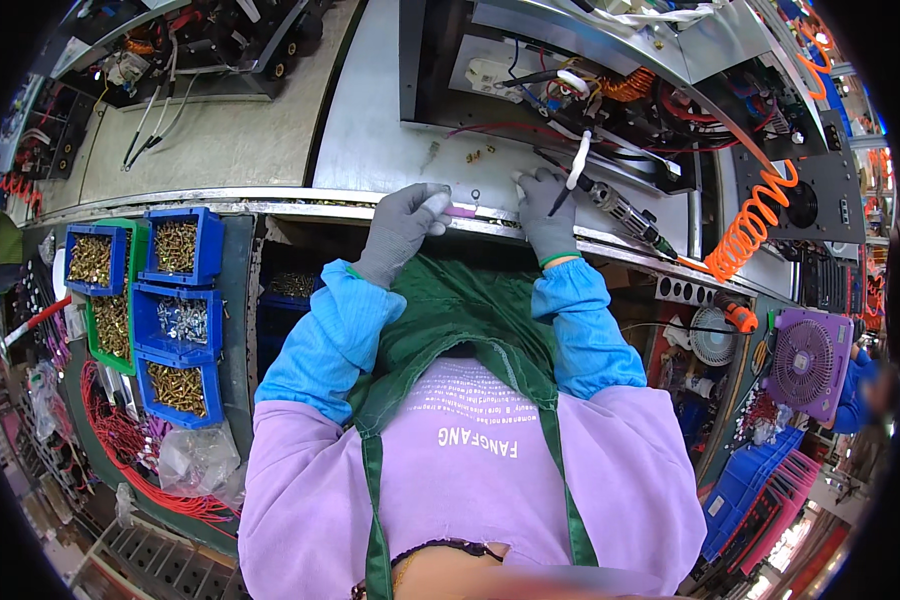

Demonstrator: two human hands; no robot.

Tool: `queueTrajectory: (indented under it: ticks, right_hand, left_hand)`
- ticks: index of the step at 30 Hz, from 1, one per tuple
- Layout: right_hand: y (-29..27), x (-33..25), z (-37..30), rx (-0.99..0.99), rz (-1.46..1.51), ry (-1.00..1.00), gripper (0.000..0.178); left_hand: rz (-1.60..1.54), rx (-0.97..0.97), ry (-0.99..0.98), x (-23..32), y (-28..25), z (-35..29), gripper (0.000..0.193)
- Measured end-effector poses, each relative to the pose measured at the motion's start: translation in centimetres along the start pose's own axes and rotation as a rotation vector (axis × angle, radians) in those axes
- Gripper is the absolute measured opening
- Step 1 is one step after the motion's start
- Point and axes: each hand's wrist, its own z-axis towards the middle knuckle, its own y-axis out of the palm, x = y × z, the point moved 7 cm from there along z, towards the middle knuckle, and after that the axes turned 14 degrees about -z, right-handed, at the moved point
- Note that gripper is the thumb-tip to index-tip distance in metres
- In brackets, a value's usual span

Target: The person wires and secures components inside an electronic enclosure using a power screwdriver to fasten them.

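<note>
My left hand [405, 229], in a grey glove, is closed above the metal bench edge, thumb and fingers pressed together. What it pinches, if anything, is too small to make out. A small purple piece [461, 211] lies beside its fingertips, and a small ring-shaped part [476, 195] is between my hands. My right hand [547, 214], also gloved, rests palm down at the bench with its fingers slightly apart. A power screwdriver [618, 208] lies just right of it. Several brass-coloured fasteners [479, 155] lie on the bench beyond my hands.
An open metal-cased machine [610, 85] with wires and copper coils stands ahead right. A coiled orange air hose [755, 225] hangs at the right. Blue bins [182, 245] and a green bin [111, 325] of screws stand at the left, above red wires [135, 455]. A purple fan [810, 365] stands far right.
</note>
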Motion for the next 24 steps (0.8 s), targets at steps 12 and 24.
queueTrajectory:
  ticks: [12,24]
  right_hand:
    - [-3.7,-6.3,-0.6,-0.167,1.036,0.141,0.018]
    - [-3.3,-6.3,-0.1,-0.322,1.202,0.19,0.019]
  left_hand:
    - [0.544,0.062,0.368,1.7,1.2,-0.2,0.025]
    - [0.866,0.027,0.491,4.0,3.2,-0.6,0.027]
